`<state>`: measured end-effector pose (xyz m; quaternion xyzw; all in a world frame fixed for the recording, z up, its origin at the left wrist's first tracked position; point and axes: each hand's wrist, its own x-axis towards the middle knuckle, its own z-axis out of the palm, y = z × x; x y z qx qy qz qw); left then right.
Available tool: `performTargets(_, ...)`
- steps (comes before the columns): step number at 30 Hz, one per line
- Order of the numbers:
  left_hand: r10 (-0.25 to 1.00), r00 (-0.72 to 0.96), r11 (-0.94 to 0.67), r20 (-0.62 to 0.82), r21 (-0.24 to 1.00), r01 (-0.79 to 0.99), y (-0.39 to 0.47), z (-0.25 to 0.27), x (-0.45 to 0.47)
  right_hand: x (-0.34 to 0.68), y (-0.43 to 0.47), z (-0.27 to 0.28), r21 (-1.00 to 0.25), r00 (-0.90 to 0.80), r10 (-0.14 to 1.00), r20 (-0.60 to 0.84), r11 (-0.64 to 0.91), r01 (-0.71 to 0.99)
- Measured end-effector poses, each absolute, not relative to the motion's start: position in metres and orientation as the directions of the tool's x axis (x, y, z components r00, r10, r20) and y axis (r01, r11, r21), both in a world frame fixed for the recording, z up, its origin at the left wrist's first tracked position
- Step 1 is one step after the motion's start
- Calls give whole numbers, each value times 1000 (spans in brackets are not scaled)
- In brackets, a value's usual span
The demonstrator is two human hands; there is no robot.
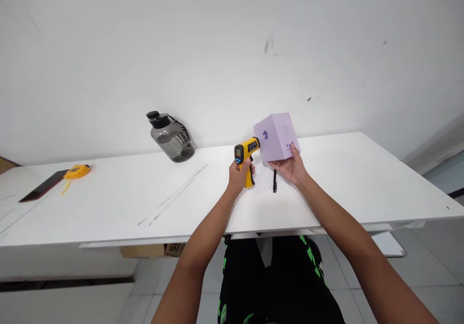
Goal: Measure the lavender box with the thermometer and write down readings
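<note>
My left hand point(238, 175) is wrapped round the handle of a yellow and black infrared thermometer point(250, 146). Its front end points at a light purple box point(277, 138) with a dark horse-head print. That box is held tilted above the table by my right hand point(293, 167), fingers underneath and thumb on its right face. Beneath the hands lie a sheet of paper with writing point(263, 179) and a black pen point(274, 181). Part of the paper is hidden by my hands and the box.
Against the wall leans or stands a grey translucent water bottle point(173, 139) with a black cap. Further left on the white table point(119, 193) are a yellow tape measure point(77, 171) and a dark flat object point(43, 187). A cardboard box point(145, 251) sits below the table.
</note>
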<state>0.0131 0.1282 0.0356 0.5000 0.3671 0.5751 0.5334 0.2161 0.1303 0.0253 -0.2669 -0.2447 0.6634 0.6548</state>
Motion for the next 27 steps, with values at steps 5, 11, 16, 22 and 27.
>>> performTargets(5, 992, 58, -97, 113, 967, -236, 126, 37, 15, 211, 127, 23, -706, -30, 999, 45, 11, -708)
performTargets(11, 991, 57, -107, 125, 961, -254, 125, 36, 15, 212, 122, 26, -735, -83, 991, 109, 24, -678)
performTargets(16, 988, 67, -114, 136, 956, -271, 124, 34, 16, 216, 125, 23, -753, -126, 985, 115, 4, -658)
performTargets(22, 991, 98, -62, 92, 960, -275, 124, 35, 17, 216, 126, 19, -772, -130, 985, 112, 4, -635)
performTargets(27, 990, 115, -46, 79, 963, -266, 122, 39, 17, 215, 126, 17, -759, -133, 986, 102, -9, -651)
